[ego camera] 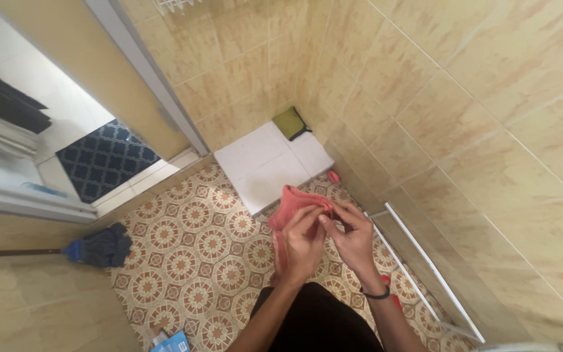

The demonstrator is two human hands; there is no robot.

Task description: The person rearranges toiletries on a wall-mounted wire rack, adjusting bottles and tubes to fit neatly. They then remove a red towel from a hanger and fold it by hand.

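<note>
Both my hands hold a pink-red cloth (292, 199) in front of me, above a patterned tile floor. My left hand (303, 240) grips the cloth from below, and the fabric hangs down past its palm. My right hand (350, 236), with a dark band on its wrist, pinches the cloth's top edge with its fingertips. The two hands touch each other at the cloth.
A dark mop head (101, 246) on a blue holder lies at the left wall. A white raised tile step (272, 163) with an olive sponge (290, 122) fills the corner. A white rail (425, 267) runs along the right wall. An open doorway shows a dark patterned mat (104, 158).
</note>
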